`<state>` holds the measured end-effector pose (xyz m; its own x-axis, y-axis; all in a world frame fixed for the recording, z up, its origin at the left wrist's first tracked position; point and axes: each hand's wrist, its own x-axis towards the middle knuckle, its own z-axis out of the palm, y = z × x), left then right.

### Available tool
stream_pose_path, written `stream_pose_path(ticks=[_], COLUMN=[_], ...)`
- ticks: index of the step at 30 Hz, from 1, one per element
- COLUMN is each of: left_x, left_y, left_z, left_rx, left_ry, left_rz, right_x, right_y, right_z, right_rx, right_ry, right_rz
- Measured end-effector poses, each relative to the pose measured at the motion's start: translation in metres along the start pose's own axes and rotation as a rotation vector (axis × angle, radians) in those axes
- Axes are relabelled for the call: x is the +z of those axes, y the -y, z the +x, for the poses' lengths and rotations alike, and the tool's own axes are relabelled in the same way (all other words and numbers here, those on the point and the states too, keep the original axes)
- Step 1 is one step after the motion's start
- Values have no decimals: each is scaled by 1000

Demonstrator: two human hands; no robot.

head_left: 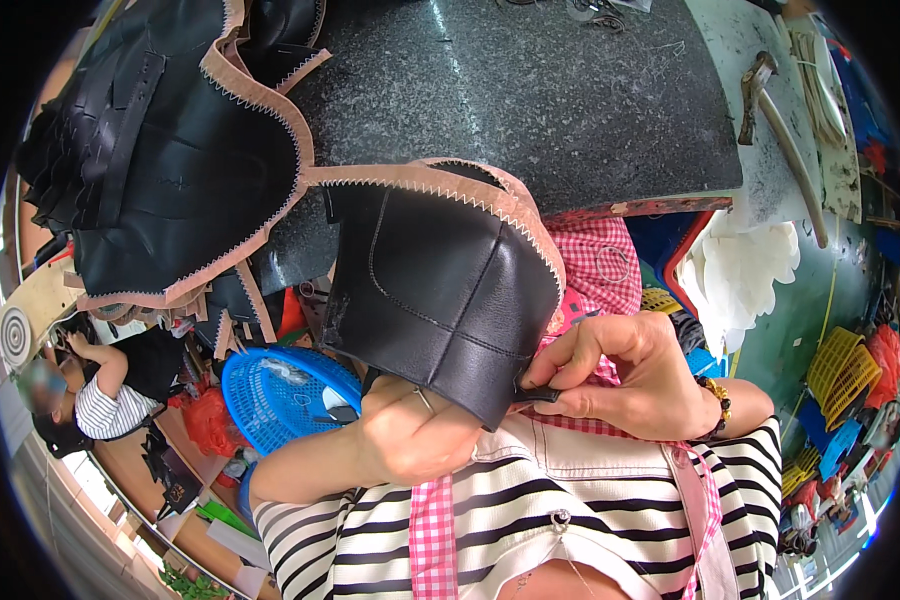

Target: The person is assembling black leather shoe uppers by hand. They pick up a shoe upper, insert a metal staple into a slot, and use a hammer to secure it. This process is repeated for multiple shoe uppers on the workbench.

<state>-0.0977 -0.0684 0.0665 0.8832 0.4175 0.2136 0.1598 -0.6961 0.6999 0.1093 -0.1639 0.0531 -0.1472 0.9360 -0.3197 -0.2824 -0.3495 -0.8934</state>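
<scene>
A black leather shoe upper [440, 270], with stitched seams and tan zigzag-stitched edging, hangs over the near edge of the work surface in front of my chest. My left hand [415, 435] is curled behind its lower edge and grips it; those fingertips are hidden by the leather. At the lower right corner, my right hand [620, 375] pinches a small black tab [539, 394] between thumb and forefinger. I cannot tell whether this tab is joined to the upper. Further left, more black leather uppers [185, 190] lie piled, their tan edging meeting the held one's.
A dark stone slab [530, 100] tops the bench ahead. On its right lies a hammer [785, 145]. A blue plastic basket [290, 395] stands at the lower left, a yellow crate [842, 372] at the far right. Another person [120, 385] works at the left.
</scene>
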Motion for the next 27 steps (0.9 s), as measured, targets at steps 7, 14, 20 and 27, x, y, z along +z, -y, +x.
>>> stream_pose_path(ticks=[7, 14, 20, 27], left_x=[3, 7, 7, 8], left_y=[1, 0, -6, 1], left_z=[-1, 0, -5, -5], left_rx=[-126, -224, -329, -90], left_ry=[-15, -87, -82, -67], left_rz=[-183, -289, -223, -184], right_x=[1, 4, 0, 3], right_y=[-14, -25, -21, -25], right_z=[6, 6, 7, 4], right_rx=[72, 39, -272, -406], right_ry=[18, -4, -126, -185], right_rz=[412, 503, -83, -179])
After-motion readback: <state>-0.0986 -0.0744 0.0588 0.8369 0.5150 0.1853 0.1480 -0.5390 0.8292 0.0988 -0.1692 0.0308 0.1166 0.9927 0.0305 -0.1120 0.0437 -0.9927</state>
